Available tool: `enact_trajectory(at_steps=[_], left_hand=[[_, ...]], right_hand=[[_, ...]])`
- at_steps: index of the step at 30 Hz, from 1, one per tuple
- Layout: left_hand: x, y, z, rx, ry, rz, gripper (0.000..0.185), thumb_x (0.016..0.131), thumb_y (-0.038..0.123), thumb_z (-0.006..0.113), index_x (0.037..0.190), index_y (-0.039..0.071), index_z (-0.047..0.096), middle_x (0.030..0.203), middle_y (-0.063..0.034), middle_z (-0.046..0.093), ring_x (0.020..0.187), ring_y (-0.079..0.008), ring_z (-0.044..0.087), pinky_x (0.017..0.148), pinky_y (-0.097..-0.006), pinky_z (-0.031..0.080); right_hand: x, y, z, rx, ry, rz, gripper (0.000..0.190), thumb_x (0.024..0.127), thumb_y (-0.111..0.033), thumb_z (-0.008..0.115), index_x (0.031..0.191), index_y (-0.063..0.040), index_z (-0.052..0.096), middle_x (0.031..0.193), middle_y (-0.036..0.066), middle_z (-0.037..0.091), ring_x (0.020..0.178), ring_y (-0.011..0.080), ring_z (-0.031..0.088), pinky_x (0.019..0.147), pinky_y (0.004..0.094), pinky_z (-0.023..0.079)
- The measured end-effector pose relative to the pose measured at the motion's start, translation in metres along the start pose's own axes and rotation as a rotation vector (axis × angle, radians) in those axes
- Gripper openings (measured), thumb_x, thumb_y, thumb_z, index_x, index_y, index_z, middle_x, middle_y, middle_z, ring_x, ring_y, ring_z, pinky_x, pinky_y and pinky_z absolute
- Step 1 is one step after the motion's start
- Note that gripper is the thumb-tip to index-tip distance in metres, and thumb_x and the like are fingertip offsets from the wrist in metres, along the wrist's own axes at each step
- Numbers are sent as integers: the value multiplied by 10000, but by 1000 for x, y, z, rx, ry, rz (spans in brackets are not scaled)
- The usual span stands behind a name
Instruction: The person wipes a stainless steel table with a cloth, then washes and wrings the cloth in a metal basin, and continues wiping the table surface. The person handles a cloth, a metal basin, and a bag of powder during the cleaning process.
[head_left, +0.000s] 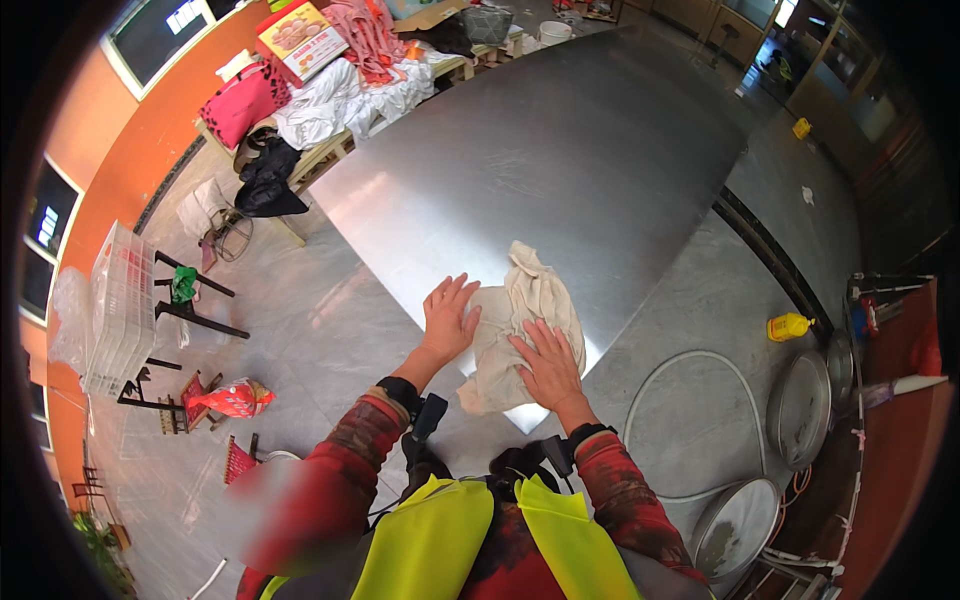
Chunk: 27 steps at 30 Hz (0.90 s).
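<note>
A crumpled cream cloth (529, 330) lies over the near corner of a smooth stainless steel table (600, 142), with one end hanging past the edge. My right hand (553, 366) rests flat on the cloth's right part, fingers spread. At the left edge of the cloth, my left hand (450, 319) is over the metal with its fingers apart; its thumb side is close to the fabric, and whether it touches is hard to tell. Neither hand grips anything. Dark straps circle both wrists.
Left of the table, a bench holds white cloths (330, 101), a printed box (304, 41) and a pink bag (244, 101). White plastic crates (120, 315) stand farther left. On the right floor are a hose (630, 420), round metal pans (735, 525) and a yellow jug (789, 327).
</note>
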<state>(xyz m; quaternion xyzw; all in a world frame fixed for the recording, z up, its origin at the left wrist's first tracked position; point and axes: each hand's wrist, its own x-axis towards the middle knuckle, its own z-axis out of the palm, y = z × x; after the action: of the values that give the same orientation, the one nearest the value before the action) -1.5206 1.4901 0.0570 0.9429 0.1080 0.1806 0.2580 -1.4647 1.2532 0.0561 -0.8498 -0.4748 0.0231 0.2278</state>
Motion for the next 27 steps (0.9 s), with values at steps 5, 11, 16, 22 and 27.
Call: enact_trajectory(at_steps=[5, 11, 16, 22, 27], left_hand=[[12, -7, 56, 213, -22, -241, 455, 966, 281, 453, 1397, 140, 493, 1502, -148, 401, 1406, -374, 302, 1137, -520, 183], [1, -16, 65, 339, 31, -132, 478, 1006, 299, 375, 1464, 169, 423, 1554, -85, 352, 1458, -308, 241, 1166, -460, 142], [3, -3, 62, 444, -13, -153, 515, 1003, 307, 370, 1495, 155, 372, 1564, -87, 336, 1462, -305, 237, 1167, -454, 150], [4, 9, 61, 537, -54, -145, 546, 984, 274, 372, 1492, 74, 355, 1561, -126, 329, 1454, -329, 245, 1165, -473, 155], [9, 19, 58, 557, -88, -110, 569, 1004, 303, 323, 1484, -3, 333, 1545, -195, 326, 1443, -384, 247, 1169, -480, 171]], right_hand=[[7, 69, -15, -36, 92, 145, 530, 906, -282, 595, 1417, -204, 477, 1521, 113, 361, 1424, 303, 290, 1189, 471, 159], [13, 97, -19, 17, 123, 166, 546, 913, -312, 594, 1432, -225, 450, 1525, 95, 351, 1426, 283, 277, 1202, 459, 134], [22, 133, -35, 28, 119, 146, 541, 907, -314, 602, 1421, -223, 461, 1496, 86, 383, 1409, 276, 303, 1204, 459, 134], [52, 224, -62, 30, 189, 172, 530, 905, -309, 604, 1412, -220, 472, 1483, 85, 394, 1397, 268, 317, 1200, 459, 145], [88, 317, -95, 10, 137, 181, 513, 923, -337, 581, 1412, -228, 471, 1492, 76, 379, 1406, 252, 302, 1201, 453, 137]])
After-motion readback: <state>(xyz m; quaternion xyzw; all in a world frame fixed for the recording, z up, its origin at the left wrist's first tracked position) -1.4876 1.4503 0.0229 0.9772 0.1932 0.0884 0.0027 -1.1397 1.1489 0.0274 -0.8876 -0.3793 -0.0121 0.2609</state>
